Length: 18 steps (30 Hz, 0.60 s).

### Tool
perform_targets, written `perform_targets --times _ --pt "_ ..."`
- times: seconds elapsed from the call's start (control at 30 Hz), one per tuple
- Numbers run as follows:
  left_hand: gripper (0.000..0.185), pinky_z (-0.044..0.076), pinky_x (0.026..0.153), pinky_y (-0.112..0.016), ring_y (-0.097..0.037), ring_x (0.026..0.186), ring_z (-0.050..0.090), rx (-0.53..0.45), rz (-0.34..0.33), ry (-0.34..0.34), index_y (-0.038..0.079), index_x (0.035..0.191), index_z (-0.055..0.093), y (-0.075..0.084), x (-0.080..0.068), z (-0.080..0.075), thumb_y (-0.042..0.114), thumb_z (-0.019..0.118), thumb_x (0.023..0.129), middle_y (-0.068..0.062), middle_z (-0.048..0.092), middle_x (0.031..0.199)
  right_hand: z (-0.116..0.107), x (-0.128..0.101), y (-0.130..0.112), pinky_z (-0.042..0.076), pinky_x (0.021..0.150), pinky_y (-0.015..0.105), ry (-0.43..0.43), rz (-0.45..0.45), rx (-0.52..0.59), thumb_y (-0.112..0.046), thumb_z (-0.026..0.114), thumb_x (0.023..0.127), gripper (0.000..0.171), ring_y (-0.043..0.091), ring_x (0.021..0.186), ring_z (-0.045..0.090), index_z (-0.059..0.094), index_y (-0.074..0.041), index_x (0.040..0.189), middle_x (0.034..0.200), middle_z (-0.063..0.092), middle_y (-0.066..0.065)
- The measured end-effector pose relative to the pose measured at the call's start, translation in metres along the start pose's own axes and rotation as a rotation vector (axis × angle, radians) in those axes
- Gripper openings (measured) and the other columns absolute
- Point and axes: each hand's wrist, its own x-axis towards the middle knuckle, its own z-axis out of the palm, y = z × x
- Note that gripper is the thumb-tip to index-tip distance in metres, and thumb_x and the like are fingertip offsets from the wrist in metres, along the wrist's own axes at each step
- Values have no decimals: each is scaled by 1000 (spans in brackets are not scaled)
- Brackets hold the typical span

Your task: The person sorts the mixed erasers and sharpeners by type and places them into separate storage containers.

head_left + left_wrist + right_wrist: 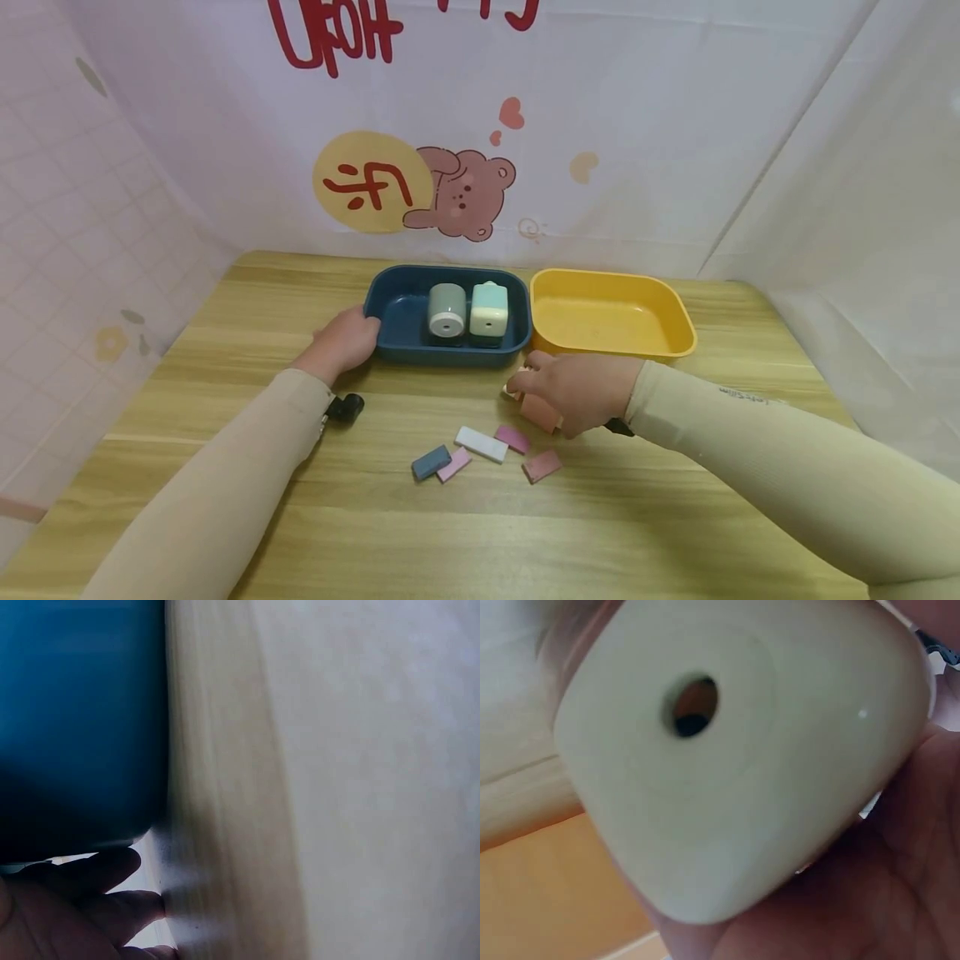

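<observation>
The right hand (pixel 577 390) rests low on the wooden worktop (pixel 675 517), just at the 6 o'clock side of the yellow tub (pixel 660 333), its fingers curled round a cream pencil sharpener (pixel 735 765). In the right wrist view the sharpener fills the picture, its round pencil hole facing the camera and the palm lying behind it at about 4 o'clock. From the head view only a small pale edge of it shows at the hand's 9 o'clock side, near the gap between the two tubs.

The left hand (pixel 345 340) grips the left end of the blue tub (pixel 390 312), at the tub's 9 o'clock; the left wrist view shows its fingers (pixel 105 874) bent under the tub's dark wall. Inside the blue tub stand a grey-green sharpener (pixel 447 312) and a mint sharpener (pixel 488 311), side by side and touching.

At the right hand's 7 o'clock lie small erasers: a white one (pixel 482 443), a blue one (pixel 431 462) and several pink ones (pixel 542 466), with a larger pink block (pixel 538 411) just under the hand.
</observation>
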Motion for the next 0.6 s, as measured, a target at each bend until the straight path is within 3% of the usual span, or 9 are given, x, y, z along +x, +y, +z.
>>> perform_targets --times 0.23,0.6 --pt "66 1 118 -82 -49 157 24 -3 0 2 -3 163 29 0 1 0 30 20 106 -26 32 168 0 0 0 51 70 22 2 -3 -50 -16 89 82 74 11 70 56 53 -24 146 129 62 7" --pt "65 2 119 -82 -49 157 25 -1 -2 0 -4 162 30 2 -2 -1 30 21 107 -27 33 167 0 0 0 53 74 22 3 -10 -45 -19 87 86 67 12 84 57 55 -22 144 126 64 5"
